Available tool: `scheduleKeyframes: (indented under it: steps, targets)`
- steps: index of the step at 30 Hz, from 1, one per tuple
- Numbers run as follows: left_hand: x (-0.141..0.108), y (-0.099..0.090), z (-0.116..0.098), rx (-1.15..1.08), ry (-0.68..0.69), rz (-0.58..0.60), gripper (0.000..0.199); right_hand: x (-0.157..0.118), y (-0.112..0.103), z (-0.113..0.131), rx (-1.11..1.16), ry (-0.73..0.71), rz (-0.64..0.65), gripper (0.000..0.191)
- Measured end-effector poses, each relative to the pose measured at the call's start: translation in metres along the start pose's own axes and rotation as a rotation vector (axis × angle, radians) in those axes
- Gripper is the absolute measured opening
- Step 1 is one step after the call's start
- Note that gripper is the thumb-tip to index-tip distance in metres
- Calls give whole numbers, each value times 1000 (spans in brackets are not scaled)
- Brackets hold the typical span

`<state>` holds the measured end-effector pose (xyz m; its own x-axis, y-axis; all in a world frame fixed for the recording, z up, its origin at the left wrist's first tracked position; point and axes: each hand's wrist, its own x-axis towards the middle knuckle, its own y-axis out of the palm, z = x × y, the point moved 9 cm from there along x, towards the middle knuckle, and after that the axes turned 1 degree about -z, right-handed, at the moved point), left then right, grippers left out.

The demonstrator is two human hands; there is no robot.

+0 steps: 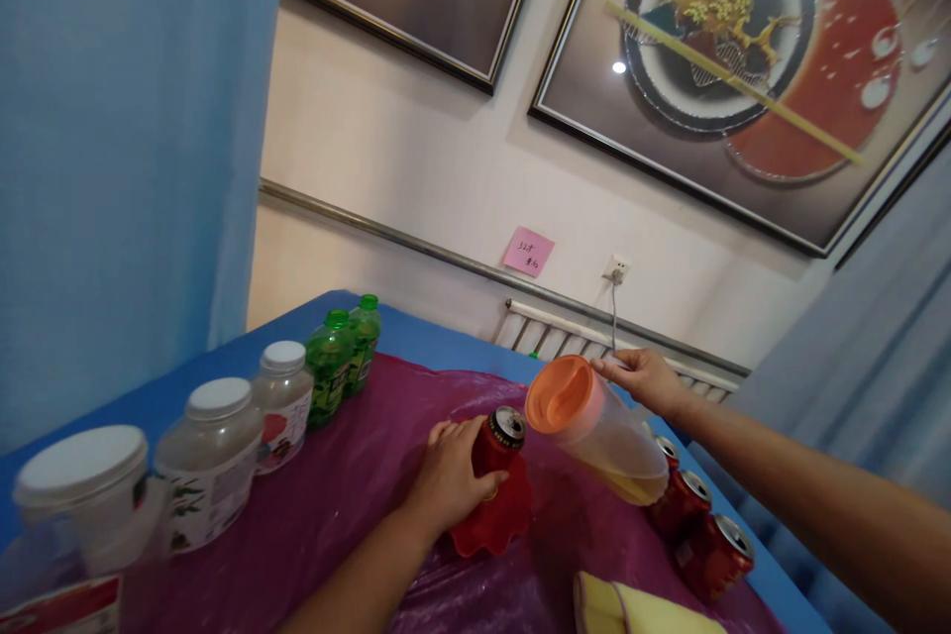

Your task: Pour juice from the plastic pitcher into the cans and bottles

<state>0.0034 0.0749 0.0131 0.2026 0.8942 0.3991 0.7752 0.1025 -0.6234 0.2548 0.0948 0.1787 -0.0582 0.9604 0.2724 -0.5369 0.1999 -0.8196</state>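
Observation:
My left hand point(450, 475) is wrapped round a red drink can point(496, 448), whose opened silver top faces up. Under the can lies a red scalloped mat point(494, 520). My right hand point(643, 381) grips the handle side of a clear plastic pitcher point(620, 446) with an orange lid point(563, 396). The pitcher tilts to the left, its lid close beside the can's top but apart from it. Some yellowish liquid shows low inside the pitcher. The handle itself is mostly hidden by my fingers.
Several red cans point(714, 558) line the right edge. A folded yellow cloth point(646, 609) lies in front. On the left are white-lidded jars point(215, 466) and green bottles point(331, 371). Purple plastic sheeting point(327, 505) covers the blue table. A cord hangs from a wall socket point(616, 269).

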Motion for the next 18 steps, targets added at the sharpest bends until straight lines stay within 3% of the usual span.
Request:
scheduleKeyframes:
  steps: [18]
  targets:
    - [0, 0, 0, 1, -9, 4, 69, -1, 2, 0, 8, -3, 19, 65]
